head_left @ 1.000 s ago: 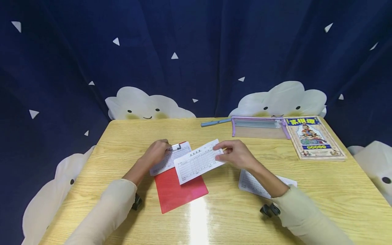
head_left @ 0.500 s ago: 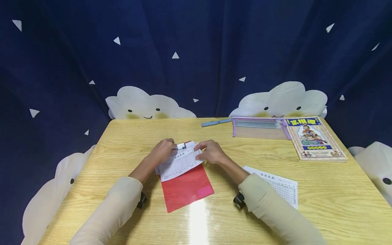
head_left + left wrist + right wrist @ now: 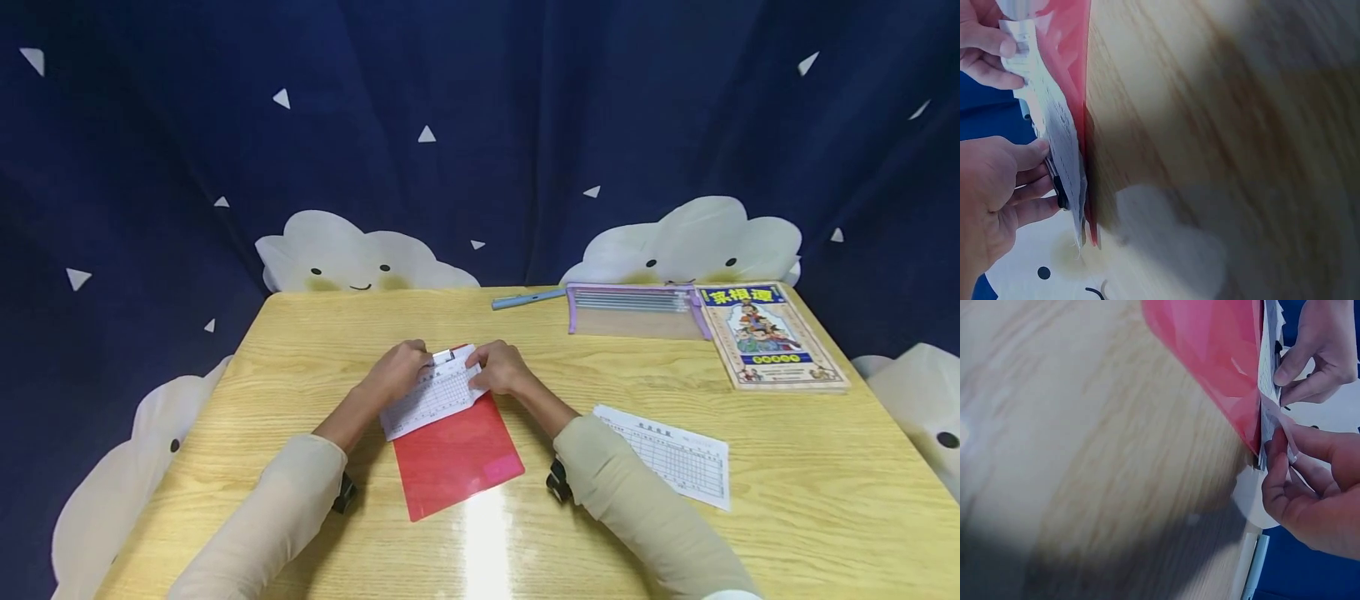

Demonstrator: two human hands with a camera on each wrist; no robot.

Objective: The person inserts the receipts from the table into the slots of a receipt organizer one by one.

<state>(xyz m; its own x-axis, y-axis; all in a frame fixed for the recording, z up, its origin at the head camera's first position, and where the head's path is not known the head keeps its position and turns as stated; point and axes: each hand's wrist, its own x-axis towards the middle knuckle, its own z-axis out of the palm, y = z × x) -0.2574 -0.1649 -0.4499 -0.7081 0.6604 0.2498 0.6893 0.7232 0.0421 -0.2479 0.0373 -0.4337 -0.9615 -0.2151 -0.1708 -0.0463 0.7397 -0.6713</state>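
Observation:
A red clipboard [image 3: 457, 467] lies tilted on the table, its metal clip [image 3: 442, 358] at the far end. Printed paper forms [image 3: 438, 400] cover its upper half, their top edge at the clip. With thumb and fingers, my left hand [image 3: 397, 371] grips the clip at its left side; the left wrist view has the thumb [image 3: 1032, 153] on its near face. My right hand [image 3: 501, 367] pinches the right end of the top form between thumb and fingers, and the paper bends there in the right wrist view. Another printed form [image 3: 675, 458] lies to the right, partly behind the right sleeve.
Along the table's back edge lie a blue pen [image 3: 528, 299] and a mesh pencil case [image 3: 630, 323] with purple trim and several pencils inside. A picture book [image 3: 772, 342] sits to its right. Behind the table hangs a dark blue curtain [image 3: 495, 125] with cloud prints.
My right hand has carried a form leftward onto the clipboard and up against the clip. My left hand has stayed at the clip, shifting slightly right along with the clipboard.

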